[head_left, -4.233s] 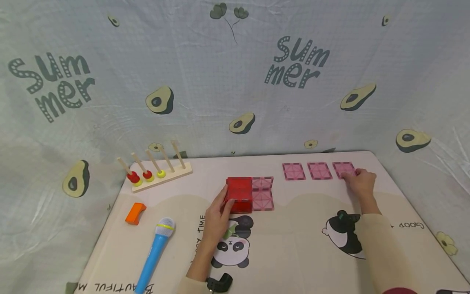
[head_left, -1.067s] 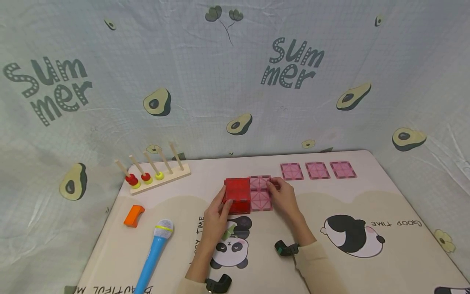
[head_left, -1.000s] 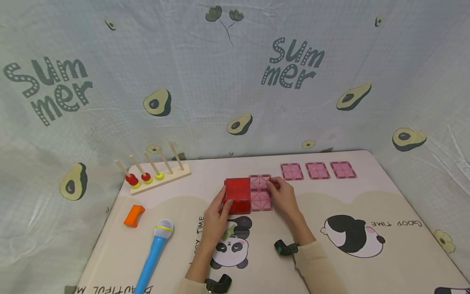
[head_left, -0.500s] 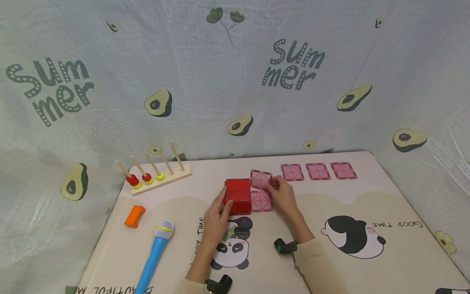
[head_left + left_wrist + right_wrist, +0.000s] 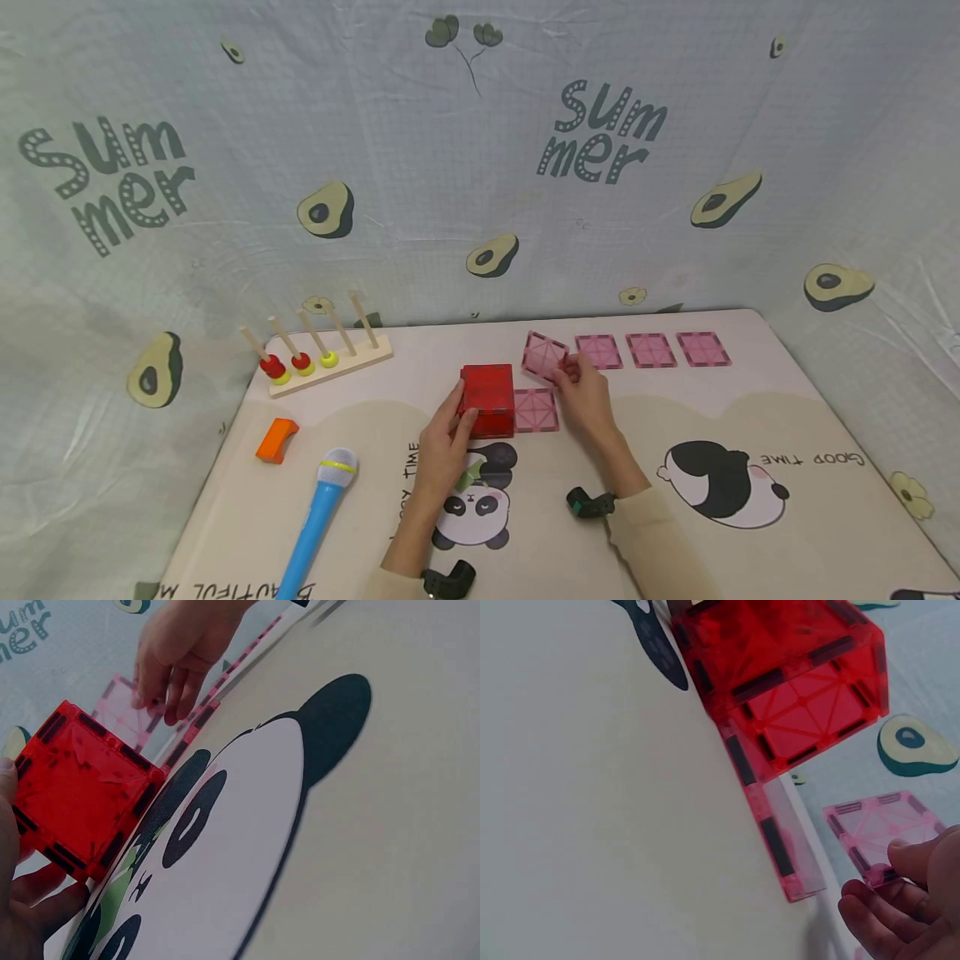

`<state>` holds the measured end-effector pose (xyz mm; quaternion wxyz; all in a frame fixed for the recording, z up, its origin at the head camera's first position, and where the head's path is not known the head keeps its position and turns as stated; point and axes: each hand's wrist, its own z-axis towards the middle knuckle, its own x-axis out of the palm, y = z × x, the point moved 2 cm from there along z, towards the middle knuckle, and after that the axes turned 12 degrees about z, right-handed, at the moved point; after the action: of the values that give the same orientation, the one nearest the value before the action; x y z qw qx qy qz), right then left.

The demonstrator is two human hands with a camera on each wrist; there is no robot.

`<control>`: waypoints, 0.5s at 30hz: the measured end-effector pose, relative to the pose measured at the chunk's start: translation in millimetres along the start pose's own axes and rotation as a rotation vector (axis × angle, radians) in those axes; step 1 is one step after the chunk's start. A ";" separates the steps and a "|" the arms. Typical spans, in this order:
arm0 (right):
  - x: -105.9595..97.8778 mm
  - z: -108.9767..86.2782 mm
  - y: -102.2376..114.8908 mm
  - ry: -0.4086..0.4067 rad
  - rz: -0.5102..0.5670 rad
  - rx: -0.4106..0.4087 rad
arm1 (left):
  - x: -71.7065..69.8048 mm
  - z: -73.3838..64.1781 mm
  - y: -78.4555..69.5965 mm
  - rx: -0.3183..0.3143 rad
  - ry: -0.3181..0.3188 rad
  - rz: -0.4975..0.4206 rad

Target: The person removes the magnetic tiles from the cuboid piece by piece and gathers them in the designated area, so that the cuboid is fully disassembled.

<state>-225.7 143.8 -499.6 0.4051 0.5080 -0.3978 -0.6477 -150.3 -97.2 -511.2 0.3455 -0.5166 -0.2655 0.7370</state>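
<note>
Cream panda-printed tabletop (image 5: 840, 517) | left hand (image 5: 444, 442) grips translucent red plastic cube (image 5: 489, 387) | right hand (image 5: 588, 400) pinches translucent pink square plastic tile (image 5: 543, 354)

Box (image 5: 487, 387): translucent red, dark edge strips. Near tile (image 5: 537, 410), right of box: translucent pink, crossing lines. Far tile (image 5: 544, 353), right of and beyond box: matching pink, same pattern. Microphone (image 5: 313, 517), left of box: blue, yellow-banded, grey-headed. Tabletop (image 5: 547, 517) beneath box: cream, black-and-white panda print (image 5: 471, 515). Backdrop (image 5: 420, 125) behind box: pale grey-blue, avocado print (image 5: 327, 210).
</note>
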 end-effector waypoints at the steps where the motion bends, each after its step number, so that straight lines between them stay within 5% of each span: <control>1: -2.2 -0.5 1.3 0.002 0.005 -0.007 | -0.1 -0.2 -0.2 0.002 -0.002 0.000; 15: -46.1 -14.2 7.5 -0.019 -0.028 -0.029 | -0.2 1.0 0.9 -0.027 0.022 -0.005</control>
<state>-203.7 182.5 -479.5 0.3995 0.5013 -0.3849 -0.6640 -151.4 -98.0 -511.4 0.3434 -0.5288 -0.2731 0.7266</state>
